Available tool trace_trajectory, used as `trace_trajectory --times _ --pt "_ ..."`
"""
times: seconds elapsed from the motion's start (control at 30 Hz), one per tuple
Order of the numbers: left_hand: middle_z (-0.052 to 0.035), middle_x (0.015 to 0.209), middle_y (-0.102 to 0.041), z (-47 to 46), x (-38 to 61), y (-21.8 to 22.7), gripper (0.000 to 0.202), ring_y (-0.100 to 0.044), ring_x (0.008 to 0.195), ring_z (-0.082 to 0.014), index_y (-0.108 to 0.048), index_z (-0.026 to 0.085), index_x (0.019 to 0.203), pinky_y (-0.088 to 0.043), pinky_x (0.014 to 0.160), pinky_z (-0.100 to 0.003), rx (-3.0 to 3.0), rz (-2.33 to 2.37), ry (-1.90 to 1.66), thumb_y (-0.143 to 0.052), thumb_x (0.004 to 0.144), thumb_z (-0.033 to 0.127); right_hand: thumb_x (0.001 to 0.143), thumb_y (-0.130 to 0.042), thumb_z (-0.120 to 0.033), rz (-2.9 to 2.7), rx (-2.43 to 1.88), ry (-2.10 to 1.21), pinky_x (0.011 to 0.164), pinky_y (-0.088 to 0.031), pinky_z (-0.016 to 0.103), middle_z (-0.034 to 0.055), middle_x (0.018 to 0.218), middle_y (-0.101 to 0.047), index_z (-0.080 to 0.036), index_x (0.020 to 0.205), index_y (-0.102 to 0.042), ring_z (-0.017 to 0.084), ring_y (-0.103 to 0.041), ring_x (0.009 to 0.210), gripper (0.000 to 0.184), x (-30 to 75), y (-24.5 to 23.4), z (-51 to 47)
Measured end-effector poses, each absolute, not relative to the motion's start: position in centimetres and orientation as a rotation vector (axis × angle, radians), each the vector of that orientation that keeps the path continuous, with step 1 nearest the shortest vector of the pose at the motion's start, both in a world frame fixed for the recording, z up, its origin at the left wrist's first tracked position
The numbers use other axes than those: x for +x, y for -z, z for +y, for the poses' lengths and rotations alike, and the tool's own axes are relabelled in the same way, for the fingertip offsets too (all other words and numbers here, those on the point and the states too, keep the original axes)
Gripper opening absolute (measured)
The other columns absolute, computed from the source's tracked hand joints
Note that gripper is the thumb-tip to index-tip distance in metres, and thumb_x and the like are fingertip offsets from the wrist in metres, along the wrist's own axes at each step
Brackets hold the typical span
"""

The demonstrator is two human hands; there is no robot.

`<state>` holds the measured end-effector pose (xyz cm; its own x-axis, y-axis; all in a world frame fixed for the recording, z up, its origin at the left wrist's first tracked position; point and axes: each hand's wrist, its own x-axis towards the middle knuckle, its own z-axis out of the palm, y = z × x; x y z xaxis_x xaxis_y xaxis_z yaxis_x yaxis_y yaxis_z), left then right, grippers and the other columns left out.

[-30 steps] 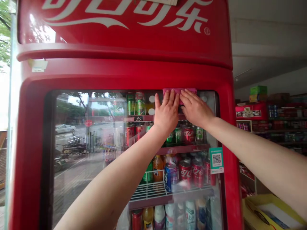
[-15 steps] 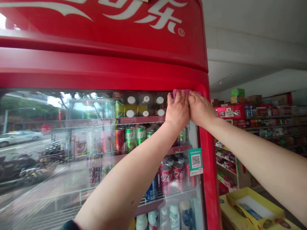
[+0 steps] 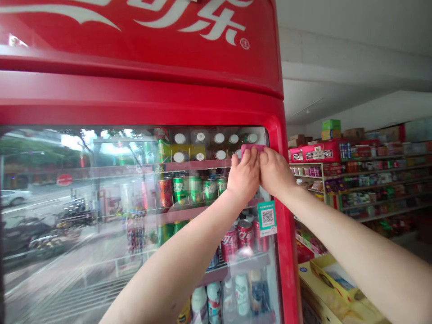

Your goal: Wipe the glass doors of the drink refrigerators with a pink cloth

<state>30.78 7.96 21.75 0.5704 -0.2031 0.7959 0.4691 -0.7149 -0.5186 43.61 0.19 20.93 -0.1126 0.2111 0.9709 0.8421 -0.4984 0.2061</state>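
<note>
As two bare arms reach up from below, the person's left hand (image 3: 245,175) and right hand (image 3: 276,173) meet side by side on the glass door (image 3: 101,189) of a red drinks fridge (image 3: 135,96), a pink cloth (image 3: 252,150) pinned under the fingers of both. Neither hand is spread wide: the fingers sit close together and bend slightly over the cloth, holding it against the glass. The cloth has dropped from the top edge of the glass, where it lay against the red frame a moment ago, and now sits a little lower, in the upper right corner of the pane, just beside the frame's right side.

Behind the glass, white bottle caps (image 3: 219,138) crowd the top shelf, green cans (image 3: 180,189) stand on the shelf below, and red cola cans (image 3: 238,236) fill the next one down. A green QR code sticker (image 3: 267,218) sits on the glass just under the right hand. Above the hands, white lettering (image 3: 209,22) runs across the fridge's red top. Beyond the fridge to the right, shop shelves (image 3: 371,180) packed with goods line the wall under a pale ceiling (image 3: 354,58), with a yellow carton (image 3: 324,288) low down beside the fridge. The glass also reflects a street, with parked scooters (image 3: 76,213) and a white car (image 3: 11,197) at far left.
</note>
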Motion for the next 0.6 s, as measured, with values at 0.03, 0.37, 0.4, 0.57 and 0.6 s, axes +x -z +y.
trace_trajectory --times 0.03,0.37,0.4,0.57,0.6 --pt "-0.0165 0.177 -0.044 8.0 30.6 -20.8 0.060 -0.041 0.159 -0.0363 -0.046 0.011 0.168 -0.041 0.123 -0.060 -2.080 -0.216 1.154 -0.035 0.110 0.020 0.104 -0.041 -0.013 -1.165 -1.649 1.640 0.108 -0.057 0.056 0.0288 0.141 -0.068 -0.006 0.131 -0.067 0.040 -0.064 0.130 0.038 43.7 -19.8 0.2" --pt "-0.0125 0.180 -0.039 7.5 29.0 -11.8 0.063 -0.037 0.163 -0.0356 -0.042 0.017 0.172 -0.043 0.126 -0.061 -2.169 -0.235 0.994 -0.037 0.109 0.024 0.107 -0.045 -0.017 -1.208 -1.531 1.484 0.119 -0.056 0.057 0.0238 0.154 -0.065 -0.011 0.155 -0.059 0.037 -0.062 0.144 0.051 43.8 -8.6 0.0" --pt "-0.0113 0.181 -0.038 7.5 28.9 -10.7 0.063 -0.035 0.165 -0.0352 -0.041 0.018 0.172 -0.044 0.126 -0.062 -2.169 -0.240 0.984 -0.037 0.110 0.025 0.108 -0.044 -0.017 -1.191 -1.512 1.467 0.119 -0.056 0.058 0.0232 0.156 -0.064 -0.012 0.159 -0.057 0.037 -0.062 0.146 0.053 43.6 -7.2 0.1" --pt "-0.0049 0.184 -0.030 8.3 27.5 -6.3 0.062 -0.021 0.172 -0.0298 -0.039 0.021 0.174 -0.041 0.130 -0.063 -2.180 -0.241 0.947 -0.033 0.112 0.030 0.108 -0.046 -0.015 -1.116 -1.488 1.368 0.127 -0.048 0.066 0.0266 0.174 -0.042 -0.013 0.178 -0.022 0.041 -0.041 0.163 0.074 41.2 -0.6 2.2" --pt "-0.0038 0.184 -0.030 8.5 26.9 -5.8 0.062 -0.020 0.173 -0.0284 -0.038 0.022 0.174 -0.040 0.131 -0.063 -2.186 -0.236 0.934 -0.031 0.113 0.031 0.108 -0.046 -0.015 -1.088 -1.488 1.343 0.128 -0.046 0.069 0.0258 0.177 -0.037 -0.015 0.180 -0.014 0.042 -0.035 0.166 0.079 40.4 0.4 2.7"
